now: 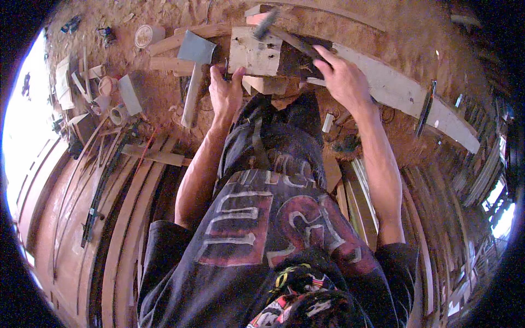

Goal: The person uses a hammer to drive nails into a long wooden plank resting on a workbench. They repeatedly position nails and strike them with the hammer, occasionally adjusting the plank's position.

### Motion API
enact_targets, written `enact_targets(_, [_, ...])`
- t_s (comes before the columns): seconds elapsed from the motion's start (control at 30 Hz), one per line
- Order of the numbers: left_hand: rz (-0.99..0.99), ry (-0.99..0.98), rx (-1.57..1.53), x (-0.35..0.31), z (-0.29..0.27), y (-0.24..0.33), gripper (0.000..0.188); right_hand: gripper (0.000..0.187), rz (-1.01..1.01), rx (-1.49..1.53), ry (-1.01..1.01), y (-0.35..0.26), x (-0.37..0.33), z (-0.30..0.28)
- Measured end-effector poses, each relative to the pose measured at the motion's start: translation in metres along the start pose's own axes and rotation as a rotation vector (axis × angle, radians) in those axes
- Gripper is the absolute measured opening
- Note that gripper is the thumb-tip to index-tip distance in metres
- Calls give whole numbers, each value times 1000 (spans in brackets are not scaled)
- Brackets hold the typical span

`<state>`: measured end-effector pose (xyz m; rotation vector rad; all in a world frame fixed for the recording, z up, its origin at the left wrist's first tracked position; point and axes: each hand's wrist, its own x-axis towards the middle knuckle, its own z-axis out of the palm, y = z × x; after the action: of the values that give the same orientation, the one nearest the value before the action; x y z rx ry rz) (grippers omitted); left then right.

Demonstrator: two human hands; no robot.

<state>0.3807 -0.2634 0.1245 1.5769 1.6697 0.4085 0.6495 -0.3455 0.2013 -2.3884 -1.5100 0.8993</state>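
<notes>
- The left hand [225, 96] is partly open beside the near left corner of a pale wood block [252, 57], with its forefinger and thumb spread apart.
- A thin dark nail [226, 66] stands in the gap between that forefinger and thumb; whether the hand grips it, I cannot tell.
- The right hand [348, 82] is closed around the handle of a hammer [297, 44], to the right of the block.
- The hammer slants up and to the left, its grey head over the far part of the block; whether the two touch, I cannot tell.
- The block lies in front of the person's knees, at the top middle of the view, its upper face marked with several dark spots.
- Another piece of wood [267, 85] shows at the block's near edge.
- A hatchet [197, 48] with a broad grey blade lies left of the left hand, its pale handle pointing toward the person.
- Beyond the hatchet, farther left, is a white tub [147, 36] on the brown dirt ground [180, 16].
- A long pale board [396, 82] stretches away to the right of the right hand.
- Long planks [123, 218] lie side by side at the lower left.
</notes>
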Motion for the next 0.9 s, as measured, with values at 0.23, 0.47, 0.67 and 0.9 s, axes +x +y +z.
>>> enact_targets(0.23, [-6,6,-86,1,4,-14,52,38,59,-21,-15,47,-31,-25])
enact_targets(0.47, [31,126,-262,0,11,-11,41,38,68,47,-19,28,-44,-16])
enact_targets(0.67, [91,257,-130,-7,-24,25,30,38,-61,50,-36,-32,-20,25])
enact_targets(0.9, [279,192,102,10,-27,12,26,44,670,53,-275,68,-112,-25])
